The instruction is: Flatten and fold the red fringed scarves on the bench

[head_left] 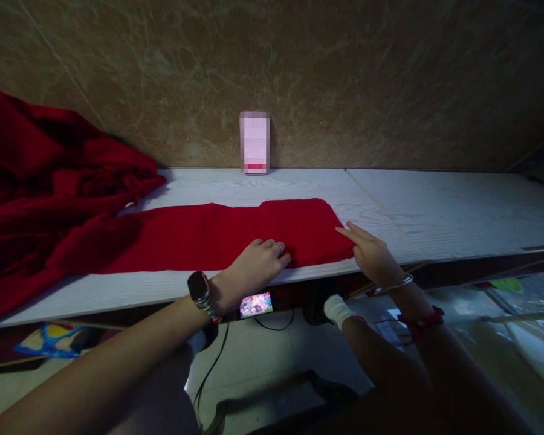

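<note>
A length of red cloth [176, 238] lies along the white wood-grain bench, its right end folded into a flat layered stack [299, 226]. At the front edge of that stack, my left hand [260, 263] rests on the cloth with fingers loosely bent and apart; it wears a ring, and a watch [199, 285] is on the wrist. My right hand [372, 255] touches the stack's right end with its fingers stretched out; its thumb is hidden. To the left, the cloth runs into a loose, crumpled heap [49, 181].
Against the brown marbled wall stands a pixelated phone-like rectangle [254, 144]. Below the bench [457, 211] edge, a lit phone screen [256, 305] shows a picture, with cables hanging nearby. A blue and yellow packet [52, 339] lies under the bench at left.
</note>
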